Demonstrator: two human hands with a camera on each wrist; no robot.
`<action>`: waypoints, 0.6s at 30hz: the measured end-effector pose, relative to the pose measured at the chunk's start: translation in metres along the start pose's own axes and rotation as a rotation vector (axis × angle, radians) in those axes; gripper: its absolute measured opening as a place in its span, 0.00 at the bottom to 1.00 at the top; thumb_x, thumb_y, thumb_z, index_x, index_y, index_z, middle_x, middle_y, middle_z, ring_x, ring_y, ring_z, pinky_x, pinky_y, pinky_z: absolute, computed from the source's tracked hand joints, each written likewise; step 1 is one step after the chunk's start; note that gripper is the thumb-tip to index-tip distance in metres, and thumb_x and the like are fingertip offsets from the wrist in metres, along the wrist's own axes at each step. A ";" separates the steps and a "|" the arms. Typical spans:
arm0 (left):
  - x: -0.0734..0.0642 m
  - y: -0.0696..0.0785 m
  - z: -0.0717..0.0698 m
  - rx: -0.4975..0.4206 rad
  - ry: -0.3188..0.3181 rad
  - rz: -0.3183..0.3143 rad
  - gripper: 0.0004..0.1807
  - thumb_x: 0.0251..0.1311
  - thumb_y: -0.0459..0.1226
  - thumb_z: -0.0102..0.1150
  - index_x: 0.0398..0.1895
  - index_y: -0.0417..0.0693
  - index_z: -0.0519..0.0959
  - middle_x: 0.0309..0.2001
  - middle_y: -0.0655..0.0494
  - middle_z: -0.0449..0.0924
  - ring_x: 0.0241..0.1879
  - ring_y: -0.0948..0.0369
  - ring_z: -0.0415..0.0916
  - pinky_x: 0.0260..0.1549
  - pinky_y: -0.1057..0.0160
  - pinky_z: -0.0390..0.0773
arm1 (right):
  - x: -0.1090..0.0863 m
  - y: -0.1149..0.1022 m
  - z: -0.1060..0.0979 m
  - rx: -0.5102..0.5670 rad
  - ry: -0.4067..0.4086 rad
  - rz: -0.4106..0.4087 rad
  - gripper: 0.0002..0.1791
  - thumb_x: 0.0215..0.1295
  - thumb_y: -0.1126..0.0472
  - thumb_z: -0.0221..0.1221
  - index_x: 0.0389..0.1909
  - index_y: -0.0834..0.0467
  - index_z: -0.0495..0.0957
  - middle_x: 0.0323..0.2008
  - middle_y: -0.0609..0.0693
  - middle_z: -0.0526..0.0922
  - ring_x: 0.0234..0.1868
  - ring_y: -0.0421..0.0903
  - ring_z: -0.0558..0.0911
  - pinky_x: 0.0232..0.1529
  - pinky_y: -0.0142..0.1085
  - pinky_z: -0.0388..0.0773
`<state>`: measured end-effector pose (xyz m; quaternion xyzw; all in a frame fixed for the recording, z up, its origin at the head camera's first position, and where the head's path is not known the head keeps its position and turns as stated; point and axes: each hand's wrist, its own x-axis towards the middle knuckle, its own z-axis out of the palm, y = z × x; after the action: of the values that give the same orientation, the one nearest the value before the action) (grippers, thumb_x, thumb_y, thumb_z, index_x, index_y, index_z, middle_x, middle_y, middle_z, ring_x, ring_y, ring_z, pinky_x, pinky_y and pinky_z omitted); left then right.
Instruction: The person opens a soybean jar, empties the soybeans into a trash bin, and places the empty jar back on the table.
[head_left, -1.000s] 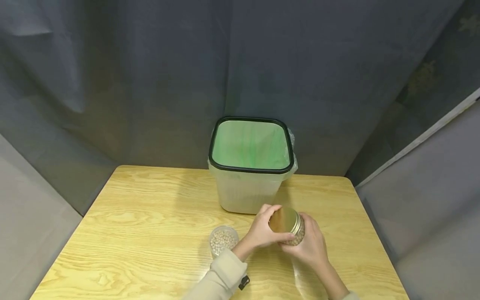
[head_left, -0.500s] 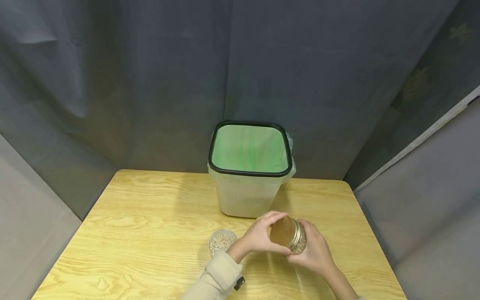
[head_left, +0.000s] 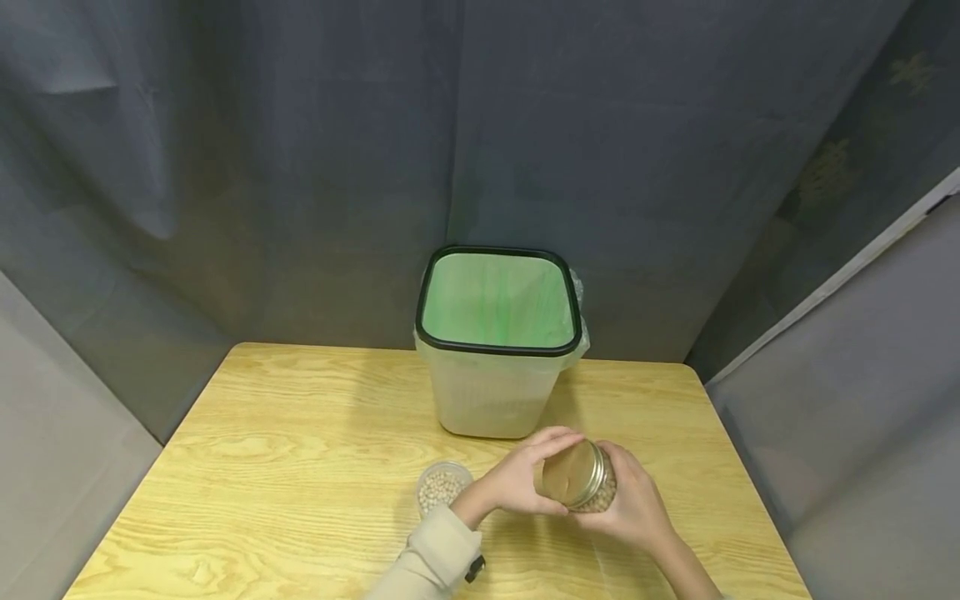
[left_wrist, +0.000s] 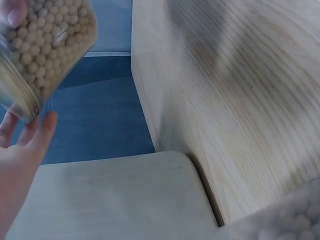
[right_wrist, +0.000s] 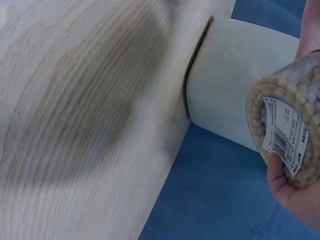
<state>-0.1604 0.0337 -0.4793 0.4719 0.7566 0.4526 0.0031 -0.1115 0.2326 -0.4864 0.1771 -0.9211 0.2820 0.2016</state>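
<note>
Above the table, a clear jar (head_left: 603, 495) of round tan beans is tilted, its gold screw lid (head_left: 564, 477) turned left toward the left hand. My right hand (head_left: 633, 505) grips the jar body from the right. The left hand (head_left: 516, 478) spans the lid, thumb at its lower edge and fingers at the upper. From the left wrist, the left hand's fingertips (left_wrist: 47, 122) show at the lid's edge. A white barcode label (right_wrist: 286, 134) covers part of the jar's base in the right wrist view, with the right thumb (right_wrist: 276, 172) beside it.
Behind the hands stands a translucent bin with a black rim (head_left: 498, 348) and a green liner (head_left: 495, 300). Left of the left wrist, a clear round container (head_left: 441, 487) holds pale beans. The wood table (head_left: 285, 467) backs onto a dark curtain (head_left: 337, 167).
The jar has tilted further, so its lid faces more to the left and more of the beans show. Both hands have shifted slightly lower in the head view and the left fingers have moved round the lid.
</note>
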 end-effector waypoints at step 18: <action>-0.003 0.004 0.003 0.051 -0.051 -0.081 0.57 0.39 0.43 0.73 0.71 0.51 0.47 0.69 0.51 0.48 0.65 0.56 0.54 0.58 0.58 0.61 | -0.004 0.004 -0.001 -0.010 -0.011 -0.055 0.51 0.20 0.48 0.76 0.51 0.66 0.67 0.44 0.59 0.75 0.42 0.56 0.77 0.38 0.50 0.77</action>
<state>-0.1552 0.0340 -0.4795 0.4523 0.7860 0.4205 0.0288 -0.1098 0.2370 -0.4895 0.2029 -0.9184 0.2707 0.2050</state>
